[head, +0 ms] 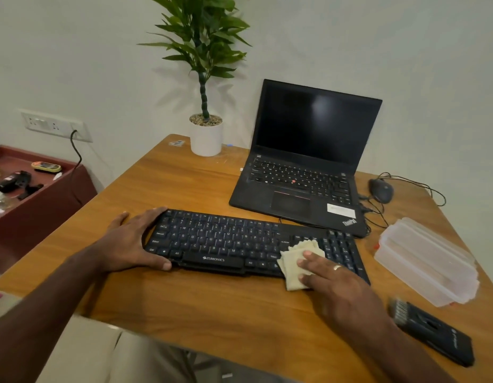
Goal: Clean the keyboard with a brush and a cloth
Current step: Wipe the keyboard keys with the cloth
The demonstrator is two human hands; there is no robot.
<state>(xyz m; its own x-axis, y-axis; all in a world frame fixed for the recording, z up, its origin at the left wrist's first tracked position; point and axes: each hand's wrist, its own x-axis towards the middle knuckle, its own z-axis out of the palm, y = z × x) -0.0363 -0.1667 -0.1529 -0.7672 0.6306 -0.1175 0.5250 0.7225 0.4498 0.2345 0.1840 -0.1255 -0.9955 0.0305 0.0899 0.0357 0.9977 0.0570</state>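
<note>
**Inspector:** Where is the keyboard (251,244)?

**Assistant:** The black keyboard lies flat on the wooden worktop (212,299), just in front of the open laptop (303,161).

**Inspector:** The cloth?

**Assistant:** The folded pale cloth (295,261) lies on the keyboard's right part, one corner hanging over its near edge.

**Inspector:** Condition of each hand?

**Assistant:** The right hand (331,280) is flat, fingers extended and slightly apart, pressing down on the cloth; nothing is clamped. A ring shows on one finger. The left hand (132,241) is spread wide around the keyboard's left end, thumb at the near edge, fingers over the far corner, bracing it.

**Inspector:** The brush?

**Assistant:** The dark brush (430,330) lies on the worktop to the right of the keyboard and nearer the person, apart from both hands.

**Inspector:** Surroundings?

**Assistant:** Clear plastic containers (427,261) sit to the keyboard's right, a mouse (380,190) beyond them, and a potted plant (206,134) behind the keyboard, left of the laptop.
</note>
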